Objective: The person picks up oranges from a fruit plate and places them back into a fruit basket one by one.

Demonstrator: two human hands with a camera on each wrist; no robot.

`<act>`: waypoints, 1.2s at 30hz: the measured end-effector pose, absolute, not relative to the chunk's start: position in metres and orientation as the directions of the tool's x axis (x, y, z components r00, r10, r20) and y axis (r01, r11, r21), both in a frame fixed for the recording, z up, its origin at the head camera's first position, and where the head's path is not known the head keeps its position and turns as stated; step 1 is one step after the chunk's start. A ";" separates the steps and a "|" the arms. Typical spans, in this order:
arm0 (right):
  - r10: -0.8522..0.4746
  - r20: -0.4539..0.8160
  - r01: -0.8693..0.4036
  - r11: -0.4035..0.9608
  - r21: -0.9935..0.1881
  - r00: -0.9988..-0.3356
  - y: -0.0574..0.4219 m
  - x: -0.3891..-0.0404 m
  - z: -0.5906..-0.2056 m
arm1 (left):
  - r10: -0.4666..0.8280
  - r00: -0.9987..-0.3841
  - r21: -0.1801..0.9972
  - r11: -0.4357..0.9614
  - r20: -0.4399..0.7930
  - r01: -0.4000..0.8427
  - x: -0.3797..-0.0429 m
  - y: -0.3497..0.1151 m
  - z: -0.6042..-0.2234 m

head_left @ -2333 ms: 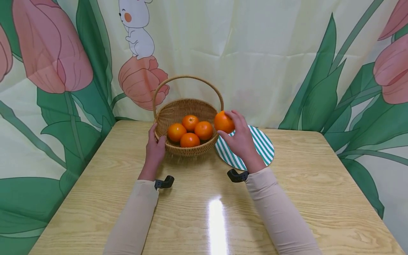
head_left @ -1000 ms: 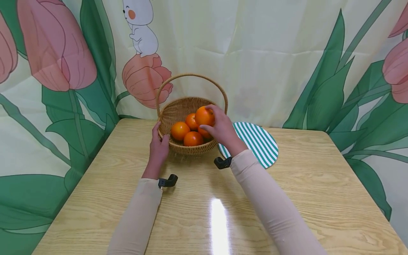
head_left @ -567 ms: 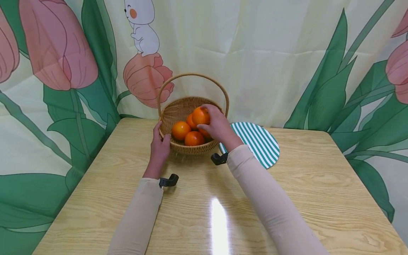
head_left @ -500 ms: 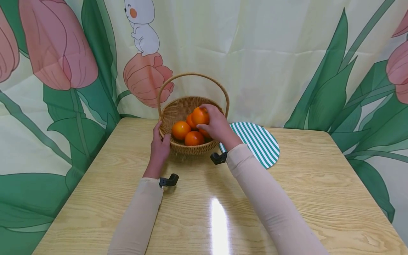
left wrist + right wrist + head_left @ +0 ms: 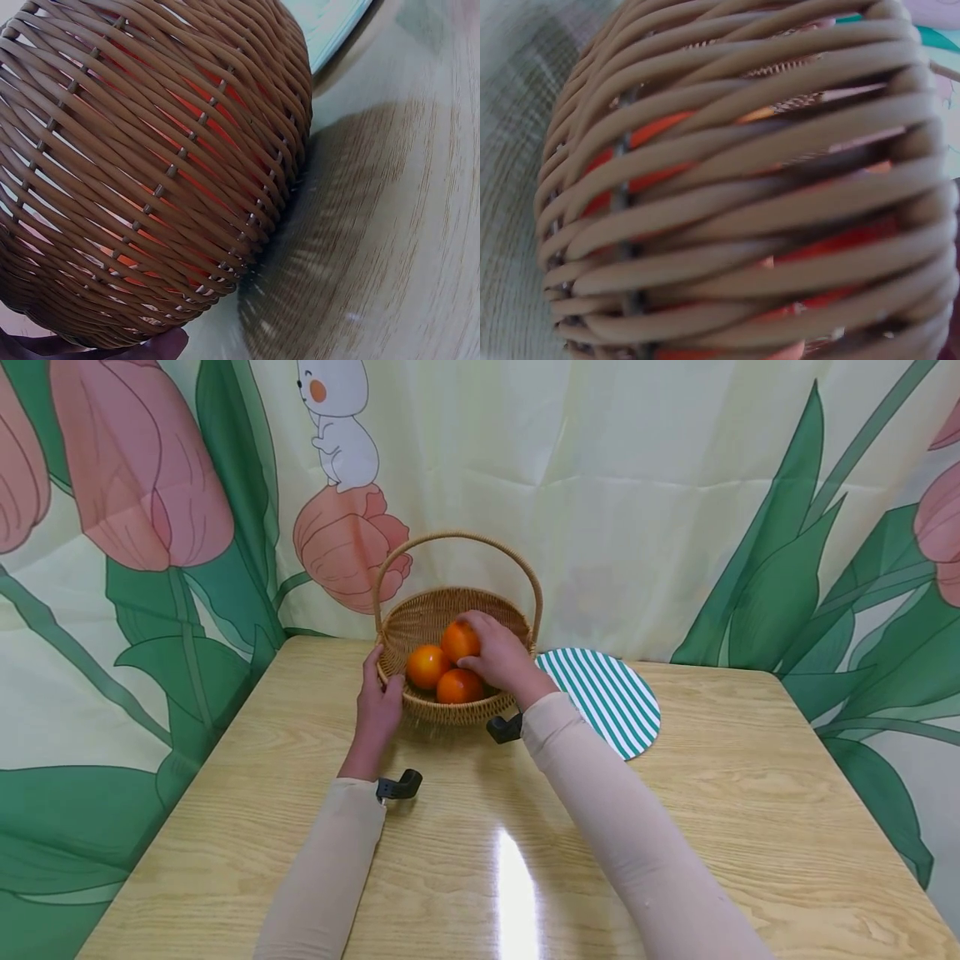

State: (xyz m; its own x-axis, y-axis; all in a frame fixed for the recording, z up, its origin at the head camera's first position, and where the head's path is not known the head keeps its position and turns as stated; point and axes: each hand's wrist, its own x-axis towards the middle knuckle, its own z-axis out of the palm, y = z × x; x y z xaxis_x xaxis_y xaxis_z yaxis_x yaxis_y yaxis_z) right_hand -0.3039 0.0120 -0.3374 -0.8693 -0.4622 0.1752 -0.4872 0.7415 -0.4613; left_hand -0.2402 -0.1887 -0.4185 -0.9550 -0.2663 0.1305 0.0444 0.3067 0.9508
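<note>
A round wicker basket (image 5: 450,714) with a tall arched handle sits at the back of the table. In it lie oranges, one at the left (image 5: 428,667) and one at the front (image 5: 460,687). My left hand (image 5: 377,710) holds the basket's left rim, thumb on the near side. Over the basket's right side reaches my right hand (image 5: 501,656), fingers and thumb around an orange (image 5: 457,642) low among the others. The hand hides the basket's right interior. Both wrist views are filled by woven wall (image 5: 165,142), with orange showing through the gaps of the weave (image 5: 742,240).
A green-and-white striped round mat (image 5: 615,702) lies on the wooden table (image 5: 435,868), right of the basket and partly under the right forearm. Behind the table hangs a curtain (image 5: 600,527) printed with tulips and a white animal.
My right hand has carried its orange from beyond the basket's right rim leftward and down among the other oranges. My left hand has kept its hold on the rim. The view has shifted slightly.
</note>
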 end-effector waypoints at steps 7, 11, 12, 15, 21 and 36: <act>-0.483 0.165 -0.504 0.755 -0.419 -0.860 0.007 -0.305 -0.341 | -0.258 -0.959 0.958 0.283 0.113 0.037 -0.238 -0.187 -0.419; -0.489 0.156 -0.506 0.758 -0.412 -0.858 0.007 -0.305 -0.342 | -0.259 -0.958 0.955 0.293 0.122 0.043 -0.238 -0.186 -0.419; -0.486 0.153 -0.503 0.759 -0.413 -0.860 0.008 -0.305 -0.342 | -0.253 -0.959 0.955 0.293 0.124 0.046 -0.239 -0.185 -0.419; -0.478 0.146 -0.492 0.763 -0.419 -0.866 0.010 -0.304 -0.343 | -0.246 -0.961 0.954 0.294 0.129 0.053 -0.240 -0.184 -0.418; -0.471 0.150 -0.488 0.769 -0.412 -0.869 0.014 -0.301 -0.343 | -0.235 -0.966 0.955 0.294 0.104 0.032 -0.242 -0.186 -0.418; -0.419 0.291 -0.509 0.720 -0.471 -0.860 0.042 -0.274 -0.342 | -0.105 -0.992 0.921 0.388 0.074 0.028 -0.243 -0.208 -0.410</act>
State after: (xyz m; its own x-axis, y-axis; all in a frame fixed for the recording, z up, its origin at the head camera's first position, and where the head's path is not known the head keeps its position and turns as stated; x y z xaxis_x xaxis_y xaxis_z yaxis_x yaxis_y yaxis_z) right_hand -0.2738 0.0416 -0.3421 -0.8605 -0.4185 0.2905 -0.5094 0.7203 -0.4709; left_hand -0.2435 -0.2085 -0.4097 -0.9918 -0.1047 0.0737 0.0276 0.3876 0.9214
